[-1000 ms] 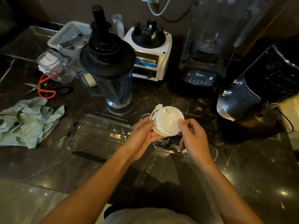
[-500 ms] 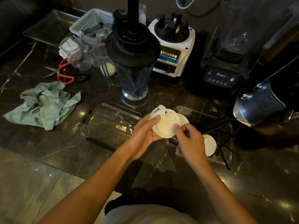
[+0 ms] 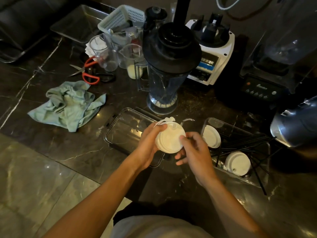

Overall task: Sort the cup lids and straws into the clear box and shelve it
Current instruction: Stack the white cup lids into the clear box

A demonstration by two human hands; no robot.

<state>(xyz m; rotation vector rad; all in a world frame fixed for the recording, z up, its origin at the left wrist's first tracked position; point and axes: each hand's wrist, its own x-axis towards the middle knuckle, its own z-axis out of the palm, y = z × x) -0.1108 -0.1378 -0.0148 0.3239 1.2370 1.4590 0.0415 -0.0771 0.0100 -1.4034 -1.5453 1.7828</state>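
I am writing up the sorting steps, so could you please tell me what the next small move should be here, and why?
Probably carry the stack of lids rightward and set it in the clear box. Both the left hand and right hand hold the stack over the counter, while two other lids and the black straws already lie in that box.

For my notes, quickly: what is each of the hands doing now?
Left hand: holds the stack of lids.
Right hand: fingertips touch the same stack; a grip cannot be told.
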